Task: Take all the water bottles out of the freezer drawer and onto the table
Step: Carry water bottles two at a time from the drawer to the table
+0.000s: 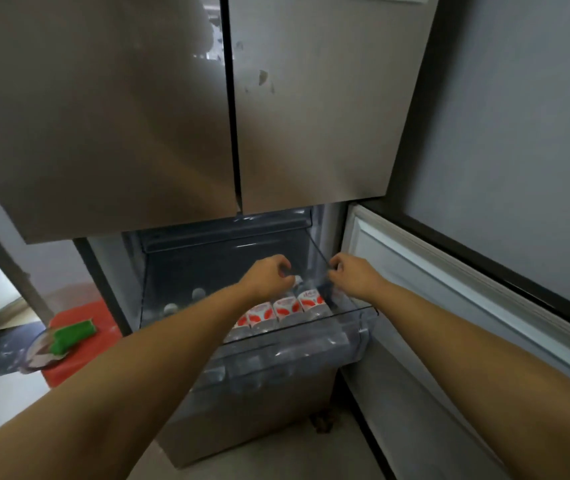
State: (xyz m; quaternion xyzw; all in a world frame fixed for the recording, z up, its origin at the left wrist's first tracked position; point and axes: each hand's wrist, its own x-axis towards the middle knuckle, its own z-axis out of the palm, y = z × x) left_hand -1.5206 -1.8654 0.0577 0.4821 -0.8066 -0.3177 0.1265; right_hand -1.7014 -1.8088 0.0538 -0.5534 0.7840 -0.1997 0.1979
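- ok so both my hands are down in the freezer drawer [353,311] right now. Left hand [269,277] has its fingers curled tight over something at the back end of the bottle row; I think it's a bottle top, but the knuckles hide it.
- Right hand [349,271] is also curled, pinching at something clear near the drawer's right wall. Can't tell if that's a bottle neck or the plastic wall itself, too blurry.
- The water bottles [287,308] lie on their sides in a snug row along the drawer's front right, red and white labels facing up, touching each other. A couple of pale round caps [198,292] show further left in the drawer, so probably more bottles there.
- None are out yet as far as I can see, and the bench isn't in view at all.
- What could go wrong imo: they look frosty, so a slick bottle could slide out of a pinch on the way up.
- Since they're packed together, they may be frozen to each other, and yanking one could drag its neighbour over the front lip.
- The fridge doors [235,116] overhang the drawer, so lifting straight up risks a knock.
- The carry to the bench would be blind from here.
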